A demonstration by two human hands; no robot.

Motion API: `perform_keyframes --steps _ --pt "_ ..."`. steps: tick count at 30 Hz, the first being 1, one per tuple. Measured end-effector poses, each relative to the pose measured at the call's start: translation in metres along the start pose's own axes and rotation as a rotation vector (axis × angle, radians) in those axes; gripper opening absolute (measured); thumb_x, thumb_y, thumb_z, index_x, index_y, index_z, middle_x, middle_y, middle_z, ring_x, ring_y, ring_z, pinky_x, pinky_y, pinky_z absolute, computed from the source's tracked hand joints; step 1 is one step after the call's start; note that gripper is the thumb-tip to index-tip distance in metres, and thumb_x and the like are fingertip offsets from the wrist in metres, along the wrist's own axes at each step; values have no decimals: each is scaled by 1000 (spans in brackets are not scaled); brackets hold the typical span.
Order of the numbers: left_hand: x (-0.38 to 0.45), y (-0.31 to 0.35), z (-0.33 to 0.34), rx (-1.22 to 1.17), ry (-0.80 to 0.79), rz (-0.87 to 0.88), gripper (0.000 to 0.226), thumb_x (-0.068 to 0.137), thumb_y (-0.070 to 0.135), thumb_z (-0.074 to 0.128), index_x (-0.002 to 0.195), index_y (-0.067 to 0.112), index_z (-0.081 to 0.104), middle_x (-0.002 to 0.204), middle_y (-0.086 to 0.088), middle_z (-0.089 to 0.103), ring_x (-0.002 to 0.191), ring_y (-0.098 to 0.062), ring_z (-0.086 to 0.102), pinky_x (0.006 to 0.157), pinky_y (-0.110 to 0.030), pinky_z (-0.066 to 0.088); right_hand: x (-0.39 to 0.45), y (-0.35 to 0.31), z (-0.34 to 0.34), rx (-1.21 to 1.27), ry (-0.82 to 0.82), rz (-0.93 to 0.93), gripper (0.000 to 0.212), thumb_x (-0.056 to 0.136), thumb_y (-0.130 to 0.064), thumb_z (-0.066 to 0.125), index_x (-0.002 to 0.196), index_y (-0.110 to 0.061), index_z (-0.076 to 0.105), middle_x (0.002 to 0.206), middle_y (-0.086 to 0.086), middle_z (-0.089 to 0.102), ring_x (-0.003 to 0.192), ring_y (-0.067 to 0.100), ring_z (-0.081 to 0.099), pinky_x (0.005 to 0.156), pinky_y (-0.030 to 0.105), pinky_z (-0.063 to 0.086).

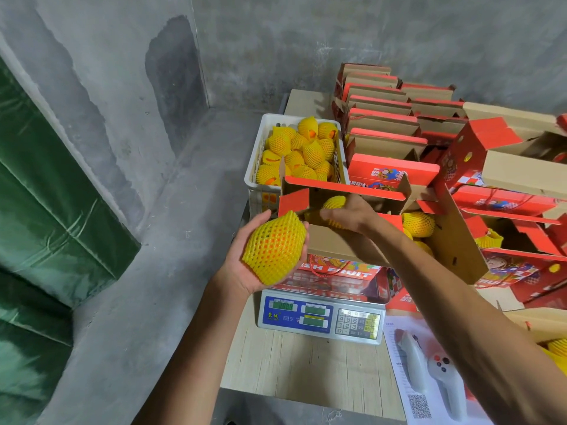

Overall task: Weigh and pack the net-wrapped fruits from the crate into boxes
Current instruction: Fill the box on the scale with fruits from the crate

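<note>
Your left hand (245, 256) cups a net-wrapped fruit (274, 248) from beneath, fingers curled around it, just left of the open box (343, 240) on the scale (320, 314). Foam netting looks soft and grippy, the fruit inside firm and moderately heavy, likely to bruise; keep your hold under its broad belly, not by the loose net tip. Your right hand (346, 214) reaches into the box among fruits already there; whether it grips one you cannot tell. Farther left, the white crate (260, 148) holds many more fruits. Red boxes (383, 124) crowd the desk (306, 363) to the right.
</note>
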State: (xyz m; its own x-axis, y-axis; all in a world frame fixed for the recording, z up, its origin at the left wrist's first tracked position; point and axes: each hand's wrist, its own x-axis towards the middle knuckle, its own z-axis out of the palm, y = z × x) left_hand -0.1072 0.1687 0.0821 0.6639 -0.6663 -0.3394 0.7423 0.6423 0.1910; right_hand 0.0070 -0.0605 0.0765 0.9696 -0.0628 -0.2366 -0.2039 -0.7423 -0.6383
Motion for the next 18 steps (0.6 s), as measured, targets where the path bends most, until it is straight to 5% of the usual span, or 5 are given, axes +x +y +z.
perform_keyframes --steps 7,18 --pt "2 1 3 -43 84 24 67 89 39 75 147 17 50 128 -15 63 111 -32 65 88 -44 58 -9 -5 -27 -515 275 9 94 82 -47 82 148 -7 29 151 29 24 128 56 46 104 55 44" --pt "6 -7 7 -81 137 77 53 94 33 67 140 11 54 129 -27 61 110 -41 65 80 -53 60 -8 44 -35 -205 159 -11 86 88 -41 78 153 -9 31 150 26 38 135 47 44 115 54 38"
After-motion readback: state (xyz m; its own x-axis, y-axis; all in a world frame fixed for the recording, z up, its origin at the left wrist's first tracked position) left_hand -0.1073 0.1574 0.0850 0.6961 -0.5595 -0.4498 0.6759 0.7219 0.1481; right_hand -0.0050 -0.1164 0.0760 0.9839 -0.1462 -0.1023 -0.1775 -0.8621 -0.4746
